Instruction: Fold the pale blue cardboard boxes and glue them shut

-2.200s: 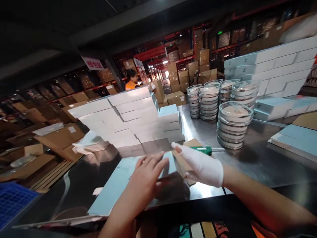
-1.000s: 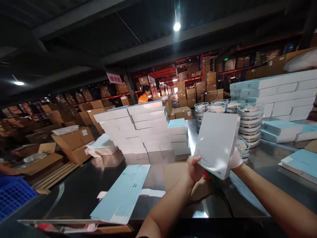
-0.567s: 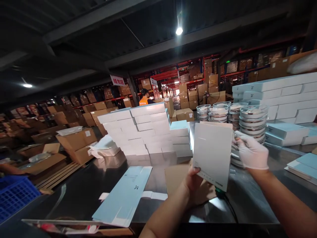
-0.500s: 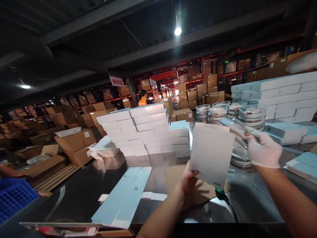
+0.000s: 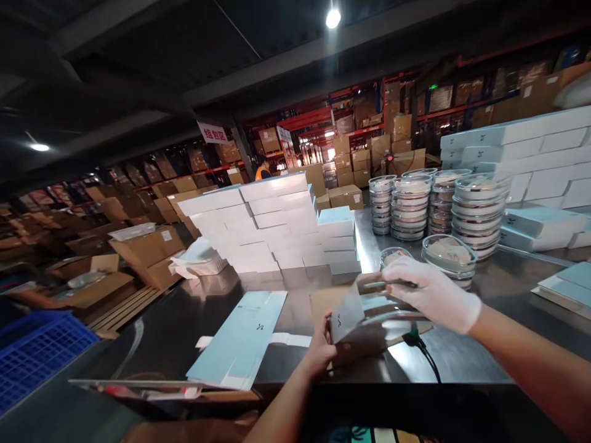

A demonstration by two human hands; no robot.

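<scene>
My bare left hand (image 5: 322, 349) grips a small light-blue and white carton (image 5: 347, 315), its fingers wrapped around the near left end. The carton is tilted over a flat brown cardboard piece (image 5: 321, 299). In a white glove, my right hand (image 5: 427, 294) is closed on a clear round container (image 5: 385, 284) at the carton's side; motion blurs its edges. Just beyond this hand stand a short stack of clear round containers (image 5: 449, 253) and another round container (image 5: 394, 253). A flat light-blue carton (image 5: 240, 338) lies on the metal table to the left.
White boxes (image 5: 272, 234) form a wall at the table's back. Taller stacks of round containers (image 5: 409, 209) and more boxes (image 5: 545, 160) stand to the right. A black cable with a green end (image 5: 418, 341) lies near the front edge. A blue crate (image 5: 41, 354) is at far left.
My left hand has lowered and tipped the carton from upright. My right hand has brought the round container from the stacks leftward and down to the carton. The view has shifted downward.
</scene>
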